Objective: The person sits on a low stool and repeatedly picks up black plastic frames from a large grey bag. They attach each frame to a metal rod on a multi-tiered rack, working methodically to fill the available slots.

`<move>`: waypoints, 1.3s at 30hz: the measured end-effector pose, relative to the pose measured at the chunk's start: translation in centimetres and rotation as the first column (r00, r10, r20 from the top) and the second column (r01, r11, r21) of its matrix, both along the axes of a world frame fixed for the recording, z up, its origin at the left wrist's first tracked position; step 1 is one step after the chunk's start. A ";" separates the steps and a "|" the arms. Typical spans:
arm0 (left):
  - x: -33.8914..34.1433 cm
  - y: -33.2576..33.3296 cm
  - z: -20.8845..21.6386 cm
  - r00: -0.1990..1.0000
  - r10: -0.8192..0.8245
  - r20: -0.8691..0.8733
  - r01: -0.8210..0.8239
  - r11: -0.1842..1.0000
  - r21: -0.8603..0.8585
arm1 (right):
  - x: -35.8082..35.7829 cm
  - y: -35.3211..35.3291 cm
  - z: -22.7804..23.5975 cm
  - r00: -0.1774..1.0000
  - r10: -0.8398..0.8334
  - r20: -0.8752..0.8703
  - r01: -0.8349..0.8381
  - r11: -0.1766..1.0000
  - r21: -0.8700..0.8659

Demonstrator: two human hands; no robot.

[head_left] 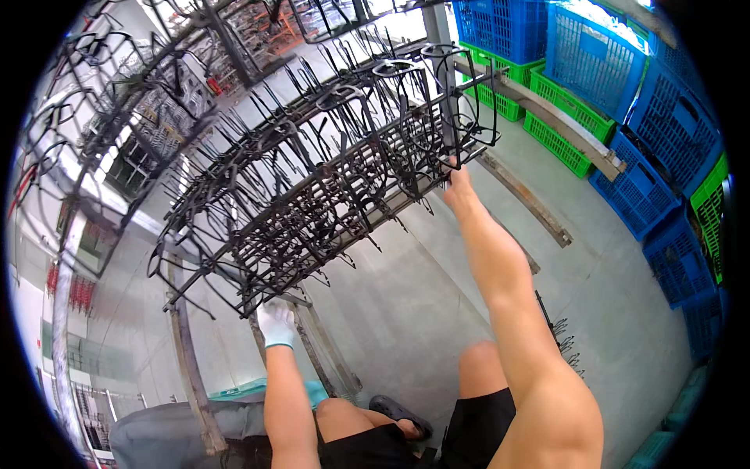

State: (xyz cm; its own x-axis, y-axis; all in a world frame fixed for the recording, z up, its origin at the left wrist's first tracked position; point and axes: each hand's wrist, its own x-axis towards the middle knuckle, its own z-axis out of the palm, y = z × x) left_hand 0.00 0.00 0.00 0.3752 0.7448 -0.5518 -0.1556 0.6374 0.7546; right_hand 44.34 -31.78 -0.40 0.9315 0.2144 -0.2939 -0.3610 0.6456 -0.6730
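Right arm extended forward, nearly straight; right hand [457, 181] at right end of rack of black wire frames [326, 170], ahead of the person. White-gloved left hand [276, 324] at its near-left end. Fingers partly hidden; grip undetermined.

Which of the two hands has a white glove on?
The left hand: it wears a white glove with a teal cuff. The right hand, partly hidden, shows bare skin where visible.

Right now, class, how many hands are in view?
2: the gloved left hand at the left end of the rack, the right hand, partly hidden, at its right end.
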 end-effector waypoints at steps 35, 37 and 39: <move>-13.4 -22.7 3.7 0.976 0.102 0.194 -0.146 0.963 0.228 | -15.2 -28.6 5.4 0.769 0.537 -0.347 -0.594 0.397 -0.700; -13.9 -22.5 2.6 0.971 0.190 0.147 -0.209 0.970 0.123 | -14.8 -28.1 6.3 0.701 0.549 -0.454 -0.642 0.209 -0.738; -13.4 -22.2 0.6 0.963 0.266 0.033 -0.267 0.963 0.039 | -13.3 -28.7 4.9 0.614 0.621 -0.488 -0.733 0.217 -0.645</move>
